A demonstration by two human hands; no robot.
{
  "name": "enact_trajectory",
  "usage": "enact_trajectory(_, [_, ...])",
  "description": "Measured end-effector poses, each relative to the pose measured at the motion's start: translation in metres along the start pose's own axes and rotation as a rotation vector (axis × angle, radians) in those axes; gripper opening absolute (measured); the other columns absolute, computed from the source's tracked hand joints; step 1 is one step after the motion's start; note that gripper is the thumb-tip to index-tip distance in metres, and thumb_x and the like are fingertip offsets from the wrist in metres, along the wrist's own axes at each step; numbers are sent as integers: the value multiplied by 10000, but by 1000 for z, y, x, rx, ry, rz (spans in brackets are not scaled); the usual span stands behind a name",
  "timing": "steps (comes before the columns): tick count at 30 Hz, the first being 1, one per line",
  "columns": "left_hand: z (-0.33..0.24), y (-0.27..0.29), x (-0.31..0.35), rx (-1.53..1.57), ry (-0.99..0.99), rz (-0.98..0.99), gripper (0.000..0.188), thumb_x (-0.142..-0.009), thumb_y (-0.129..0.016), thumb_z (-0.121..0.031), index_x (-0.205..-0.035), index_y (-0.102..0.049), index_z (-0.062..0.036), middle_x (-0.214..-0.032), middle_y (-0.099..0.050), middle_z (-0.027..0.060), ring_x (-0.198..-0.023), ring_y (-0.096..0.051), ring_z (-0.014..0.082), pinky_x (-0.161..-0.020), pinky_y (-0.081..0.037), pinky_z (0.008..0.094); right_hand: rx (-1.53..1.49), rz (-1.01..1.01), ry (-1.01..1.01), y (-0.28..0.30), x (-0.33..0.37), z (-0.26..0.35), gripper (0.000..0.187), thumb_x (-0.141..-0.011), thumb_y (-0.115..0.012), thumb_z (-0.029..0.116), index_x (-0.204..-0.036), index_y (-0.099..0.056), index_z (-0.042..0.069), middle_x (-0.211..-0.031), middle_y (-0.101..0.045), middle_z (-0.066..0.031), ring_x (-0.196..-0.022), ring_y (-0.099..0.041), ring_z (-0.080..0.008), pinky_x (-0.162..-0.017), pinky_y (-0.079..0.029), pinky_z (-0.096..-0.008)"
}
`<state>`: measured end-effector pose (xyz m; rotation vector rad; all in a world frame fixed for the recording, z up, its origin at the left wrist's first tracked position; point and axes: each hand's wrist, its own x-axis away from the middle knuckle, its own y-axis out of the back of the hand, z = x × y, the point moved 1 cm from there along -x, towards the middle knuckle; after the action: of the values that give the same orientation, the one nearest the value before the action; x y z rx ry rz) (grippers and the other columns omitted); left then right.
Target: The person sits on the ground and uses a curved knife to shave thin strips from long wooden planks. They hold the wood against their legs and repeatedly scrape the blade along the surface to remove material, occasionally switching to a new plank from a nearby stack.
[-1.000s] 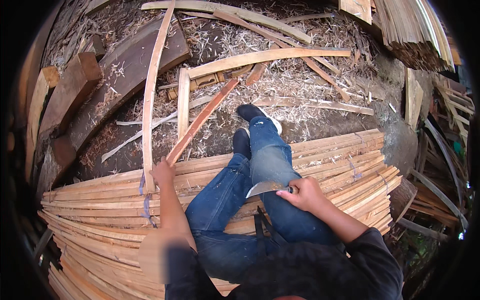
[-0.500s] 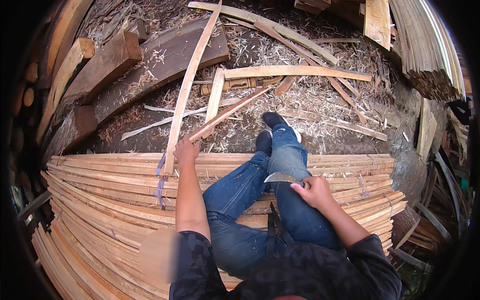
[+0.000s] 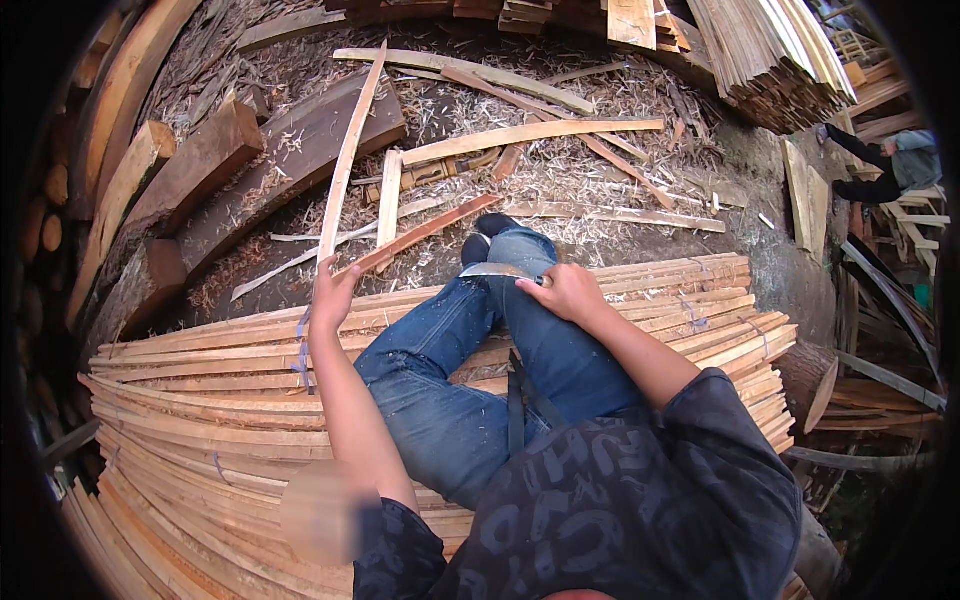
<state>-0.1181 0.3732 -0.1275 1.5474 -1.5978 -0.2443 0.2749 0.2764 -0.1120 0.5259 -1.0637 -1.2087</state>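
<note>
My left hand (image 3: 333,292) is closed around the near end of a reddish-brown wooden strip (image 3: 435,232), which slants up and away to the right. A long pale wooden strip (image 3: 350,150) meets the same hand at its near end; whether the fingers grip it too is hard to tell. In my right hand (image 3: 568,292) is a knife with a curved blade (image 3: 497,269), its handle mostly hidden by the fingers. That hand rests over my right knee, the blade lying across my jeans and pointing left.
Bundled wooden strips (image 3: 200,400) lie under and beside my legs. Ahead, loose strips (image 3: 540,132) lie on shavings, with thick timbers (image 3: 290,150) to the left. A stack of thin boards (image 3: 770,60) stands far right, near another person (image 3: 905,165). A log (image 3: 805,385) lies at right.
The view has swung right, bringing the other person into sight. My left hand has shifted along with the reddish strip, and the long strip's near end now meets the hand. The knife stays in my right hand.
</note>
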Motion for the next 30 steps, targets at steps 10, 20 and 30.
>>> enact_trajectory(10, [-14, -22, 95, -62, -85, 56, 675, -857, -682, -375, -1387, -406, -63, -1398, -431, 241, -1312, -406, 388, -1087, -339, 439, -6, 16, -206, 37, 13, -14, 543, -745, -697, 535, -713, -695, -7, -733, -670, -233, -762, -677, -378, -732, -531, -451])
enact_trajectory(20, [3, -33, 68, -23, 13, 178, 625, -872, -678, -279, -1379, -408, -32, -1371, -473, 245, -1282, -446, 388, -1071, -359, 433, -357, 54, -551, 56, -134, -137, 343, -842, -674, 317, -794, -591, -13, -597, -590, -123, -471, -575, -213, -467, -450, -370])
enact_trajectory(30, [61, -48, 42, -386, 420, 250, 551, -823, -727, -235, -1290, -509, -40, -1202, -576, 222, -1146, -536, 374, -974, -432, 435, 136, 68, -419, -4, -447, -236, 438, -856, -609, 400, -1094, -670, 37, -1145, -646, -233, -1086, -619, -366, -937, -481, -454])
